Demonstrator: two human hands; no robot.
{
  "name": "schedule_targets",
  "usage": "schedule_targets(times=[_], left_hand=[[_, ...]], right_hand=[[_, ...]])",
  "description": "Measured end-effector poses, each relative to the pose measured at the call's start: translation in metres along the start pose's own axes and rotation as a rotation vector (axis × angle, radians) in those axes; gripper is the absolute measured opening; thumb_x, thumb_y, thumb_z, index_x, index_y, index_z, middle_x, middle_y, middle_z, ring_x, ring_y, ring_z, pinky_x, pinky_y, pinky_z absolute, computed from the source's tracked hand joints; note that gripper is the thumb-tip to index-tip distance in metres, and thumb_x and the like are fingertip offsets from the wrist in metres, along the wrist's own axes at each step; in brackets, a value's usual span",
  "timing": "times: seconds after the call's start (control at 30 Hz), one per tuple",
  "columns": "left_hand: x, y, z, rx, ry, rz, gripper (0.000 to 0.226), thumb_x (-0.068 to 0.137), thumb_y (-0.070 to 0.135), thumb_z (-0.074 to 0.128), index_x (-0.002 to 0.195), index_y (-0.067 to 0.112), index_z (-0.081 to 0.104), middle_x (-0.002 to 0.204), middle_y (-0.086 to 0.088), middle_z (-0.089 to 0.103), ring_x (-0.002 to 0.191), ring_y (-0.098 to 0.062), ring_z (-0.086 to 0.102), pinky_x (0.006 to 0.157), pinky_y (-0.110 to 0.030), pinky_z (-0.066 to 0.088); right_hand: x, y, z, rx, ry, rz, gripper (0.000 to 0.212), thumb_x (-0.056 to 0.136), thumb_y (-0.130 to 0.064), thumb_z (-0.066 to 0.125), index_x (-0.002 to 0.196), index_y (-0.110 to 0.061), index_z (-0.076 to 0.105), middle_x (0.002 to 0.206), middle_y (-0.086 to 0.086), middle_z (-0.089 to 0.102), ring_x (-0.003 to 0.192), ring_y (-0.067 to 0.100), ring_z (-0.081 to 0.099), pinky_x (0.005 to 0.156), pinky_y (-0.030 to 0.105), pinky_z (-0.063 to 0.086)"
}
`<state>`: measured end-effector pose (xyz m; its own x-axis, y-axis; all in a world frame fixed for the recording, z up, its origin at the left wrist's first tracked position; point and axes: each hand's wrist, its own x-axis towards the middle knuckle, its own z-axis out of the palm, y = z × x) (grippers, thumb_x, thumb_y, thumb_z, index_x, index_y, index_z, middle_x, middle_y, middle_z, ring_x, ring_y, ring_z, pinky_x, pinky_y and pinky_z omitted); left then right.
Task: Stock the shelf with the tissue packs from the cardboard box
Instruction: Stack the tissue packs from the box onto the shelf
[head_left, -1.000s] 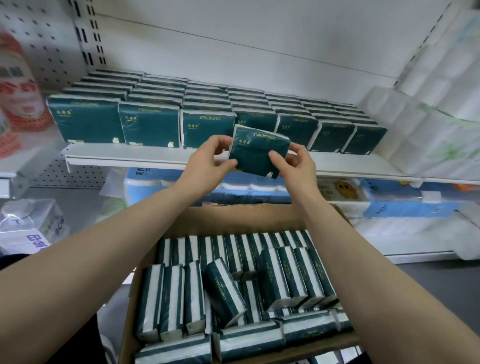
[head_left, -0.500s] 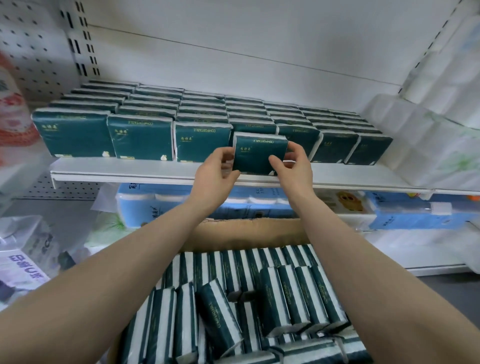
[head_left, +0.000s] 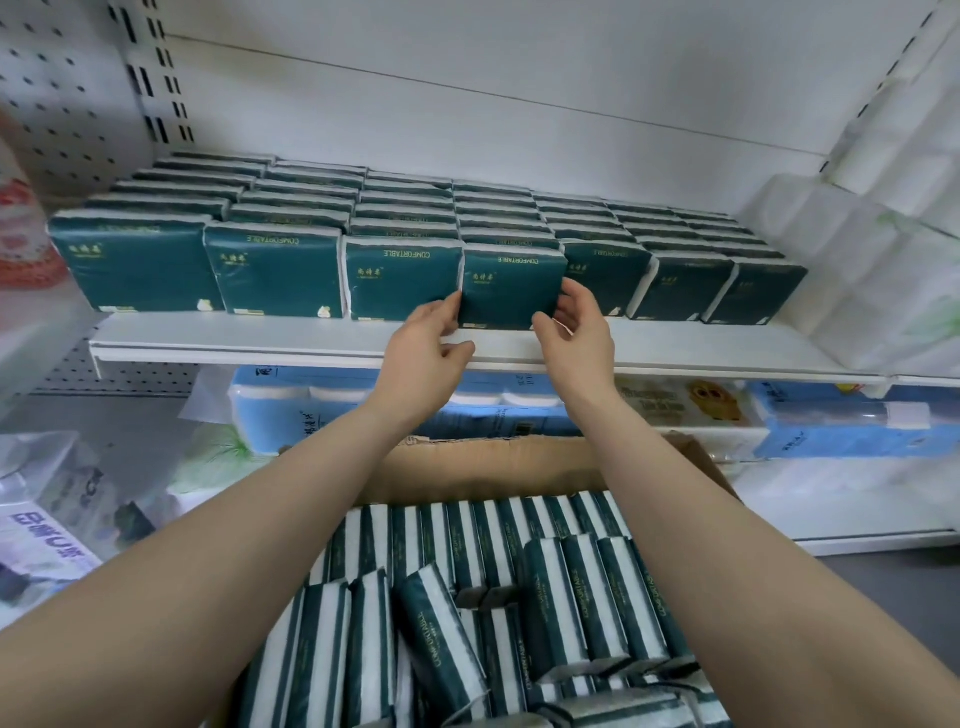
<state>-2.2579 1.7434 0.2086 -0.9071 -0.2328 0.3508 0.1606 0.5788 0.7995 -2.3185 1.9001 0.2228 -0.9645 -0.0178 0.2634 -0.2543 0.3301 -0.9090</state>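
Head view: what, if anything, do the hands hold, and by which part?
A tissue pack on the shelf: left hand pinches its lower left edge, right hand its lower right edge.

Seven front-row packs (head_left: 275, 275), two hands (head_left: 423, 364) — one box (head_left: 493, 467)

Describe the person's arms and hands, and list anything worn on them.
The left forearm and right forearm are bare as far as the picture shows them, with no sleeves in view. The left hand and right hand are bare too, without gloves. No watch, bracelet or ring shows on the sides facing the camera.
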Motion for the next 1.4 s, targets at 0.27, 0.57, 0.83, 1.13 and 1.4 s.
schedule_targets(times=[0.27,0.57,0.83,1.13,1.4], left_hand=[[-0.008,0.008,-0.004,-0.06,-0.064,-0.05,0.056,0.097,0.011,0.054,0.149,0.016,0.034,0.147,-0.005,0.046,0.128,-0.016,0.05,0.098,-0.016,0.036],[-0.051,0.003,-0.031,-0.029,-0.107,0.073,0.042,0.09,0.005,0.062,0.13,0.018,0.059,0.127,0.0,0.061,0.113,-0.009,0.058,0.102,-0.024,0.045],[-0.107,-0.017,-0.042,0.199,-0.912,-0.043,0.048,0.083,0.028,0.075,0.128,0.025,0.058,0.132,0.009,0.057,0.12,-0.003,0.051,0.107,-0.025,0.038],[-0.136,-0.042,-0.018,0.522,-1.018,0.06,0.055,0.083,0.011,0.067,0.133,0.027,0.053,0.133,0.003,0.056,0.121,-0.019,0.051,0.103,-0.035,0.041],[-0.125,-0.054,-0.018,0.317,-0.806,-0.013,0.032,0.09,0.014,0.065,0.122,0.019,0.06,0.116,-0.002,0.06,0.1,-0.015,0.056,0.092,-0.028,0.043]], right_hand=[[-0.013,-0.004,-0.007,-0.016,-0.07,-0.032,0.055,0.099,-0.014,0.057,0.149,-0.025,0.037,0.147,-0.007,0.049,0.131,0.008,0.047,0.099,0.016,0.04],[-0.055,-0.004,-0.016,-0.015,-0.091,0.002,0.06,0.098,-0.012,0.06,0.151,-0.023,0.035,0.154,-0.002,0.041,0.136,0.014,0.043,0.103,0.022,0.038],[-0.126,0.014,-0.009,-0.124,-0.286,0.11,0.043,0.09,-0.013,0.068,0.131,-0.02,0.055,0.115,-0.004,0.062,0.101,0.011,0.061,0.094,0.028,0.05],[-0.179,0.055,-0.01,-0.276,-0.609,0.459,0.034,0.086,-0.028,0.074,0.115,-0.025,0.056,0.109,0.005,0.066,0.097,0.021,0.068,0.096,0.042,0.054],[-0.18,0.058,-0.013,-0.26,-0.662,0.561,0.057,0.079,-0.071,0.059,0.113,-0.025,0.057,0.117,-0.009,0.061,0.11,0.014,0.06,0.103,0.037,0.044]])
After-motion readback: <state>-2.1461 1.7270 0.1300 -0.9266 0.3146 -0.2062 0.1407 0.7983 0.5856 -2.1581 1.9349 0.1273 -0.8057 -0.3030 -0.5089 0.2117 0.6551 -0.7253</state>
